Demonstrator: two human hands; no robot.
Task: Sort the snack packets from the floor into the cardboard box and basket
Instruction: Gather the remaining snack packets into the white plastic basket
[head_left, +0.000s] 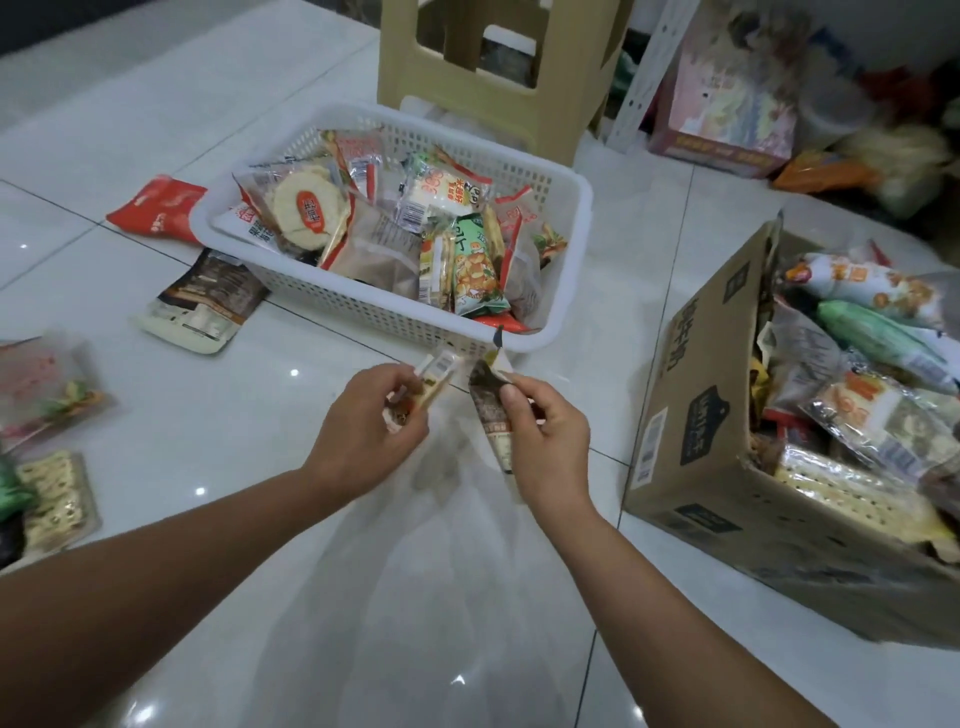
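My left hand (363, 426) grips a small cream snack packet (434, 376) just in front of the white basket (384, 312). My right hand (545, 436) holds a dark brown packet (485, 400) beside it, both above the floor. The basket is full of several packets. To the right stands the cardboard box (696, 415), also filled with packets. On the floor lie a red packet (156, 208), a dark brown and cream packet (202, 301), a clear packet (47, 384) and a cracker pack (54, 499) at the left.
A beige plastic stool (467, 67) stands behind the basket. A pink box (727, 104) and assorted clutter sit at the back right. The floor is glossy white tile (363, 597).
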